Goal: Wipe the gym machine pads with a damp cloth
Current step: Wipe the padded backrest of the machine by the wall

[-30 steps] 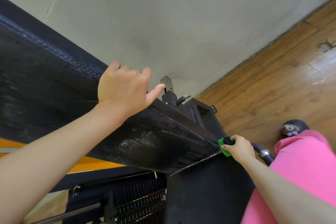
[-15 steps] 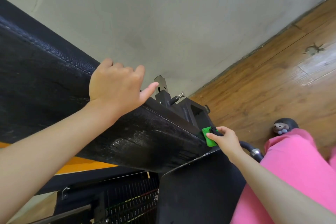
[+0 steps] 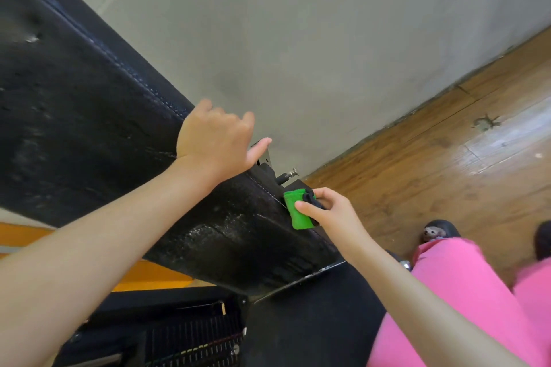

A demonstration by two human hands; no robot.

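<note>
A long black padded backrest (image 3: 89,116) of a gym machine slants from the upper left down to the centre, its lower part wet and shiny. My left hand (image 3: 213,140) rests over the pad's upper stitched edge, fingers curled over the far side and thumb sticking out. My right hand (image 3: 326,211) pinches a folded green cloth (image 3: 296,211) with a black part and presses it against the pad's lower right end.
A black seat pad (image 3: 313,328) lies below the backrest. A metal bracket with a pin (image 3: 286,177) sticks out behind the pad. An orange frame bar (image 3: 143,277) and a weight stack (image 3: 190,340) sit lower left. Pink trousers (image 3: 459,301), dark shoes, wooden floor and grey wall at right.
My right hand has carried the green cloth up and left, from the pad's lower corner onto its right end. My left hand has stayed on the pad's upper edge.
</note>
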